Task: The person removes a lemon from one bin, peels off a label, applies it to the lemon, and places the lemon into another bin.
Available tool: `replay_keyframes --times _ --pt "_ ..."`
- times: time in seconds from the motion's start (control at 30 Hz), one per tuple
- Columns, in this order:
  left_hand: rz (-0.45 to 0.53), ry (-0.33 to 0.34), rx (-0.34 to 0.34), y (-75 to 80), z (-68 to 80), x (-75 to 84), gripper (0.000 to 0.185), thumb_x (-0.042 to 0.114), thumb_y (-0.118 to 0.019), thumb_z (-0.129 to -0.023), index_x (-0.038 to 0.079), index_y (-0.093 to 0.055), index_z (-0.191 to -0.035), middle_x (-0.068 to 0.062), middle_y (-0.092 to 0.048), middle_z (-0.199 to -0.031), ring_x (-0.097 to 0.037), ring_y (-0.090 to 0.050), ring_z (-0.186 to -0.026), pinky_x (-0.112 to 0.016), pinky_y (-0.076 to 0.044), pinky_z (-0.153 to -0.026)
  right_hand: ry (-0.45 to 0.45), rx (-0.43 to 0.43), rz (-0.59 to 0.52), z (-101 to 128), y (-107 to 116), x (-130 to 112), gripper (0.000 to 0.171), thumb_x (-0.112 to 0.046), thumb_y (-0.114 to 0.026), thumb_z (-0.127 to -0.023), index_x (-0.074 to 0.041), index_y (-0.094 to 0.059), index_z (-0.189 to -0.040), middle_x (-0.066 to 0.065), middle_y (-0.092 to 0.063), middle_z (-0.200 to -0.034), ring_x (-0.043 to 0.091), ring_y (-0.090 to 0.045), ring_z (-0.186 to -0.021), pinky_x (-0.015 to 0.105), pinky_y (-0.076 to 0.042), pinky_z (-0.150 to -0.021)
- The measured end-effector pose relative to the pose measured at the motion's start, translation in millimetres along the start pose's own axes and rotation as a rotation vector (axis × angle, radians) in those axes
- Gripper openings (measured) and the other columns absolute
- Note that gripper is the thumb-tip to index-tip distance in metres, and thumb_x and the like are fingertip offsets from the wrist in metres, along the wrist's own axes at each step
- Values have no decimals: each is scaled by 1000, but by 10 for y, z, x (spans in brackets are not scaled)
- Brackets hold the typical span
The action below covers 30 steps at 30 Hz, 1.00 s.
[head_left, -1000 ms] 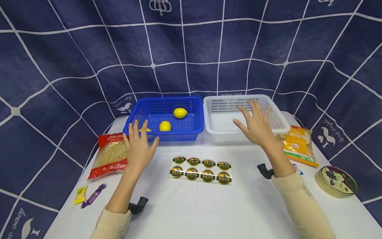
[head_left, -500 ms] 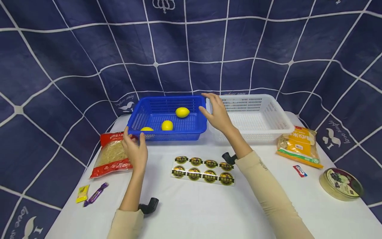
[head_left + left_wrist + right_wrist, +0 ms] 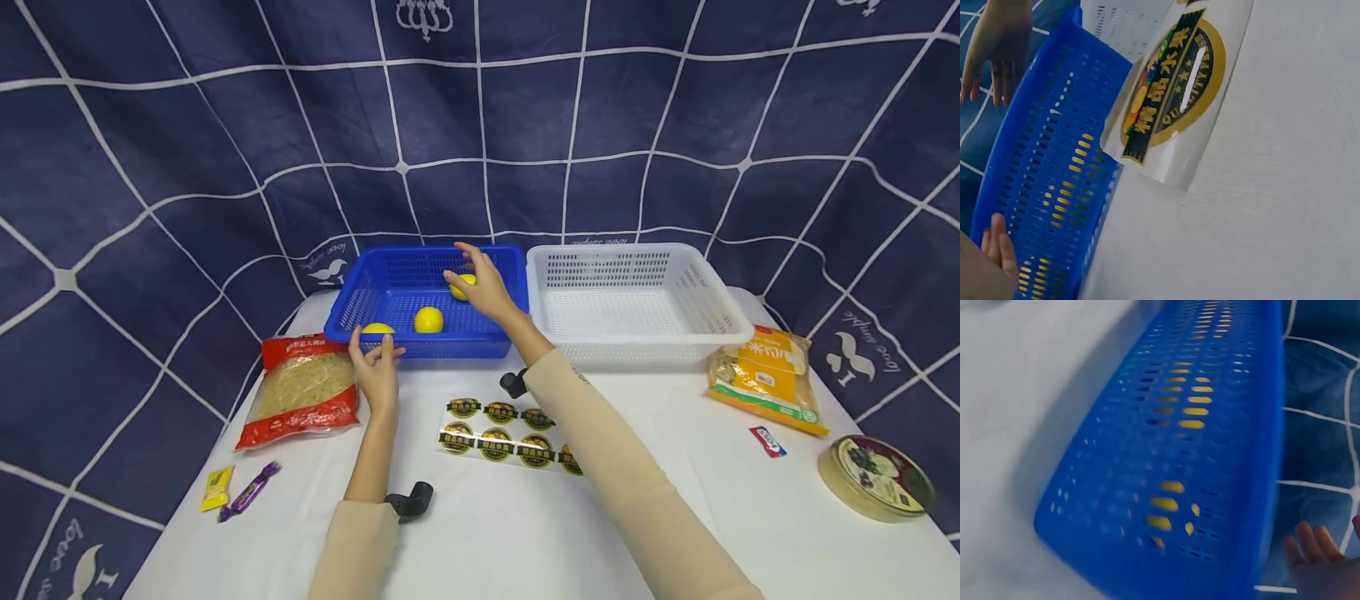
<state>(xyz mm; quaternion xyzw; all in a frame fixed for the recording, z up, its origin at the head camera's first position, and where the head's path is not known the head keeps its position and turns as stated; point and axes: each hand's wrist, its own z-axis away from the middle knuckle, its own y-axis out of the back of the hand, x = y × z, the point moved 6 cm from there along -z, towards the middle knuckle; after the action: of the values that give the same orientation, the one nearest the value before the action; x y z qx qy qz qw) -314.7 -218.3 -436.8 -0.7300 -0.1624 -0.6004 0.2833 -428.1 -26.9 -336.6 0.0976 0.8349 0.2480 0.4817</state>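
The blue basket [image 3: 427,300] is sitting lengthwise along the worktop's far edge. The left hand [image 3: 377,367] is touching its near rim, fingers relaxed; the right hand [image 3: 480,283] is reaching, fingers spread, over a lemon [image 3: 459,287] inside.

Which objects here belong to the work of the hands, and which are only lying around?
In use: right hand over a lemon; left hand at the blue basket; two more lemons.

Lying about: white basket, sticker sheet, red bag, yellow bag, round tin, candies.
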Motion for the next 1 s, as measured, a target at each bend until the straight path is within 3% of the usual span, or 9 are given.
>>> replay_keyframes --times 0.13,0.27,0.37,0.47,0.63,0.83,1.0 --pt "113 -41 -31 -43 -13 22 56 13 -59 -91 13 -33 -140 -31 -57 -96 -22 -66 -73 -42 -53 -81 -21 -23 -11 -117 -184 118 58 -33 -60 -90 -15 -36 -140 14 -43 -133 26 -48 -116 38 -46 -94" --pt "204 -82 -42 -64 -36 30 58 4 -59 -89 4 -30 -140 -27 -58 -86 -21 -66 -68 -33 -56 -72 -30 -80 9 -210 -375 178 60 -33 -60 -90 -17 -34 -142 15 -43 -134 29 -48 -116 40 -44 -96" --pt "254 -101 -52 -57 -63 -45 58 4 -59 -89 2 -29 -139 -28 -57 -85 -18 -65 -65 -25 -56 -66 -29 -125 27 -242 -517 192 63 -34 -60 -90 -18 -31 -144 14 -40 -137 28 -45 -120 40 -42 -99" --pt "310 -110 -65 -47 -69 -89 60 2 -59 -88 1 -27 -139 -31 -56 -85 -19 -66 -64 -26 -57 -65 -34 -172 31 -261 -637 207 65 -34 -60 -90 -19 -28 -145 11 -36 -142 27 -41 -123 39 -41 -100" --pt "403 -108 -56 -68 -72 -147 61 -2 -61 -86 1 -28 -138 -17 -60 -75 -20 -66 -63 -26 -57 -63 -49 -250 76 -300 -748 274 67 -37 -61 -89 -22 -27 -145 7 -34 -145 25 -38 -127 41 -37 -103" --pt "433 -118 -15 -64 -78 -224 60 2 -64 -85 5 -34 -136 -10 -62 -73 -18 -66 -63 -26 -58 -64 -65 -376 124 -303 -877 360 69 -31 -62 -89 -20 -25 -146 8 -29 -148 28 -27 -134 45 -28 -109" --pt "447 -108 2 -54 -71 -248 62 3 -66 -84 7 -35 -138 -9 -62 -72 -19 -65 -62 -27 -58 -64 -100 -471 146 -270 -975 468 71 -32 -60 -91 -18 -20 -148 10 -26 -149 30 -29 -133 44 -29 -109"
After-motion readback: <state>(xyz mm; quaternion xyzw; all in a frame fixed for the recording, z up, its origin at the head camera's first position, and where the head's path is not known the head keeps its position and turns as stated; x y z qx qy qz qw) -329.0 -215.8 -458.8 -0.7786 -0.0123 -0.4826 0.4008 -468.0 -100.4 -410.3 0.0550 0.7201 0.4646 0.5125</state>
